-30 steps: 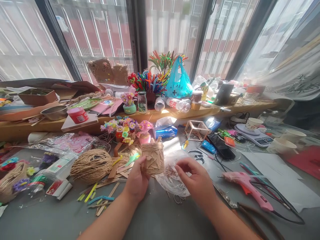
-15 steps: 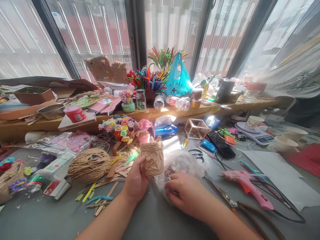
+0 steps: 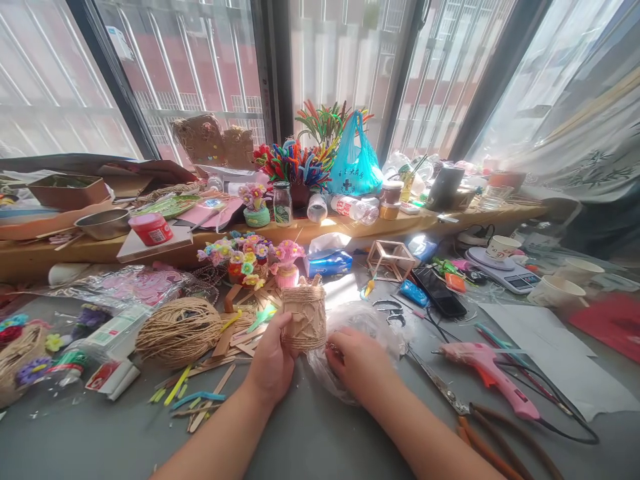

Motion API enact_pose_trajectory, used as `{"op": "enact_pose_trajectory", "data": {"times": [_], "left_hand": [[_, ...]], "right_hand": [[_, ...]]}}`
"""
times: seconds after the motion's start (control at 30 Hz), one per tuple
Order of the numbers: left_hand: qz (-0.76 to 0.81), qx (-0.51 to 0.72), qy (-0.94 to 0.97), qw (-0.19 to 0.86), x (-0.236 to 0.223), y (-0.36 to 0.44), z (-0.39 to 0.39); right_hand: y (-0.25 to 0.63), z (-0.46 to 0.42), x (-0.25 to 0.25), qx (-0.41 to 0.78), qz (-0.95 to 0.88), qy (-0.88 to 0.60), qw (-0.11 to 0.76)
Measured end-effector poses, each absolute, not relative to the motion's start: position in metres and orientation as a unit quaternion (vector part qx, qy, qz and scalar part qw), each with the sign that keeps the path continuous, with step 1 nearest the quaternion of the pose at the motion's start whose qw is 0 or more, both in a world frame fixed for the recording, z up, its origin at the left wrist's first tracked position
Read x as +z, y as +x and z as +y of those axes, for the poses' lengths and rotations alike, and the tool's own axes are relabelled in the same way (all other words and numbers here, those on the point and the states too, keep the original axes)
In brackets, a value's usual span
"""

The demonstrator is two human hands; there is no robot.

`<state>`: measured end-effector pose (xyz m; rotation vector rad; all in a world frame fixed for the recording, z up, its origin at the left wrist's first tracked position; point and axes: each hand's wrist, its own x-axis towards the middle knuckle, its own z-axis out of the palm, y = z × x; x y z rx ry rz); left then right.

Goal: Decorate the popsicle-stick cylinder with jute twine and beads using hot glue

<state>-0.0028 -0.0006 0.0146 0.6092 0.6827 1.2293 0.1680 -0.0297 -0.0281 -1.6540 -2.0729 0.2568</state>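
My left hand [image 3: 273, 363] is closed around the left side of a small twine-wrapped cup [image 3: 306, 319], holding it upright above the table. Rope bands circle its top and bottom, and a crossed pattern decorates the middle. Close to the cup's lower right side is my right hand [image 3: 357, 360], its fingers pinched together; whatever they hold is too small or hidden to name. A clear plastic bag [image 3: 370, 323] lies under and behind the right hand. To the left sits a coil of twine [image 3: 179, 330] among wooden craft sticks [image 3: 215, 398].
On the right lie a pink glue gun [image 3: 493, 377] with its cord, long-handled shears [image 3: 453, 397], black-handled scissors [image 3: 390, 310] and a phone [image 3: 440, 293]. Behind the cup stand pipe-cleaner flowers [image 3: 287, 257], a tissue pack [image 3: 329, 262] and a wooden frame [image 3: 391, 259].
My right hand has moved up from the plastic bag toward the cup's lower right side, fingers still pinched. My left hand and the cup stay nearly in place.
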Motion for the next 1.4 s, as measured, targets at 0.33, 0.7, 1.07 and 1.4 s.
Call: {"op": "enact_pose_trajectory", "data": {"times": [0.33,0.7,1.07,1.4], "left_hand": [[0.305,0.554,0.269,0.726,0.015,-0.004,-0.001],[0.292,0.556,0.29,0.722,0.013,-0.005,-0.001],[0.269,0.544,0.325,0.726,0.007,-0.005,0.0],[0.283,0.539,0.316,0.728,0.009,-0.006,0.0]], "right_hand": [[0.17,-0.028,-0.03,0.169,-0.718,-0.594,0.321],[0.184,-0.036,-0.023,0.327,-0.574,-0.557,0.503],[0.18,-0.043,-0.012,0.408,-0.513,-0.514,0.554],[0.181,-0.036,-0.01,0.437,-0.433,-0.511,0.601]]}}
